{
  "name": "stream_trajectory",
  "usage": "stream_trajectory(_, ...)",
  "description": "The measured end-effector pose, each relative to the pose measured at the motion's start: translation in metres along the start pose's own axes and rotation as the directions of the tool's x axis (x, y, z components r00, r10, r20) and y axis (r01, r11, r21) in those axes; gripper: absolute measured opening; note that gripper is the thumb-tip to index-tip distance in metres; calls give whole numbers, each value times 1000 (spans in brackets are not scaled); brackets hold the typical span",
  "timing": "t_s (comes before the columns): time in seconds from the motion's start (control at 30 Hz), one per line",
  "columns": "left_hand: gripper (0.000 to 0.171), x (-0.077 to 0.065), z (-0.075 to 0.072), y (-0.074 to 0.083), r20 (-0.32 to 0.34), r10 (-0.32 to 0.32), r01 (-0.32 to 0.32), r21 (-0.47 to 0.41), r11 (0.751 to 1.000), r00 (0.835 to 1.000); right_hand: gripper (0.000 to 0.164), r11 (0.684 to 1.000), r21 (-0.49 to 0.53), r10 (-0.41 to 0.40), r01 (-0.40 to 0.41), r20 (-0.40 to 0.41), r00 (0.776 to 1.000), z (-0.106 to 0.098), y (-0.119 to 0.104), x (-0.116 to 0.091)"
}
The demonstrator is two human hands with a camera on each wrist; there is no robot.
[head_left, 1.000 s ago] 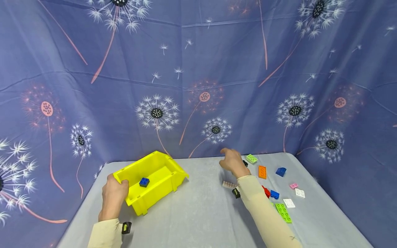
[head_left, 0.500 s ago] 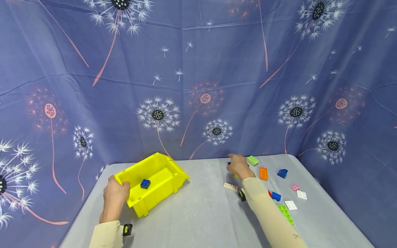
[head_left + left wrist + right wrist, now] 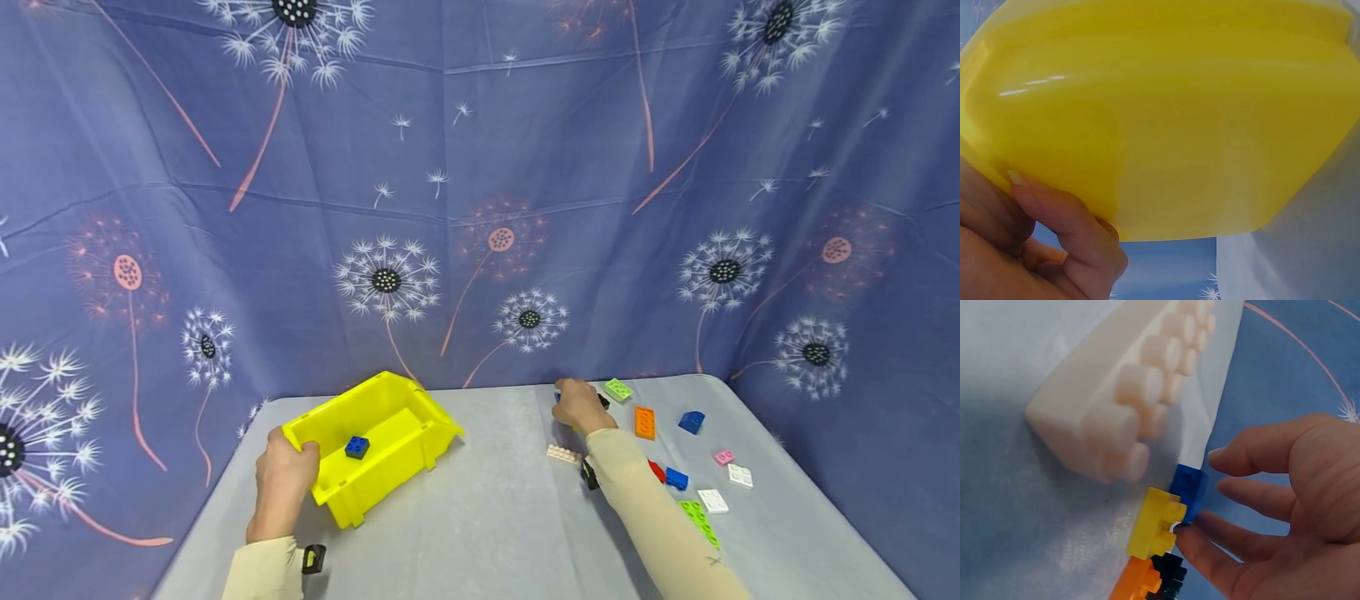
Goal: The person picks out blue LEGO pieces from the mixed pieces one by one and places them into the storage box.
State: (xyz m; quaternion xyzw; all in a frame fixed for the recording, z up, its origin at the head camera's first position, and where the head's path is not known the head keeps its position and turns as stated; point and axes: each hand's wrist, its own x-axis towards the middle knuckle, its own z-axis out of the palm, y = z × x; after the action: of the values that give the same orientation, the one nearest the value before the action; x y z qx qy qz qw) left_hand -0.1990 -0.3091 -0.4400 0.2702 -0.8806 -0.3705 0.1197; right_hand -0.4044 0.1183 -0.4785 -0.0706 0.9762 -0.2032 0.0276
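Observation:
My left hand (image 3: 285, 477) grips the near left end of a yellow plastic bin (image 3: 393, 482), thumb over the rim; the bin's wall (image 3: 1172, 144) fills most of the left wrist view. Inside the bin lies a dark blue toy brick (image 3: 357, 447). At the table's far edge my right hand (image 3: 585, 406) reaches down, and in the right wrist view its spread fingers (image 3: 1260, 447) are beside a small blue brick (image 3: 1189, 487). Whether they touch it I cannot tell. Right beside that brick are a yellow brick (image 3: 1152, 524), a black brick (image 3: 1169, 575) and an orange brick (image 3: 1132, 580).
A pale pink brick (image 3: 564, 454) lies just in front of the right hand. Scattered to its right are light green (image 3: 618, 389), orange, blue (image 3: 692, 422), red (image 3: 657, 471), pink (image 3: 723, 457), white (image 3: 739, 475) and green (image 3: 699, 522) bricks. A patterned curtain (image 3: 480, 167) rises behind the table.
My right hand has moved right and slightly nearer, then stayed almost in place over the last half second. The left hand keeps its grip on the bin.

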Motion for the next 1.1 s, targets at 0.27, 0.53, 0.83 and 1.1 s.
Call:
stream_trajectory(0.27, 66, 2, 0, 2, -1, -9, 9, 5, 1000, 1000, 47, 999, -38, -16, 16, -19, 1000, 3, 1, 3)
stream_trajectory(0.53, 66, 1, 0, 3, 3, -21, 21, -1, 1000, 1000, 40, 997, -58, -56, 53, -59, 997, 11, 3, 3)
stream_trajectory(0.83, 66, 1, 2, 2, 0, -15, 15, -6, 1000, 1000, 40, 999, -17, -49, 48, -65, 997, 14, 2, 1)
stream_trajectory(1.1, 63, 1, 1, 0, -2, -11, 11, -6, 1000, 1000, 43, 997, 30, -64, 66, -73, 995, 6, -15, -3)
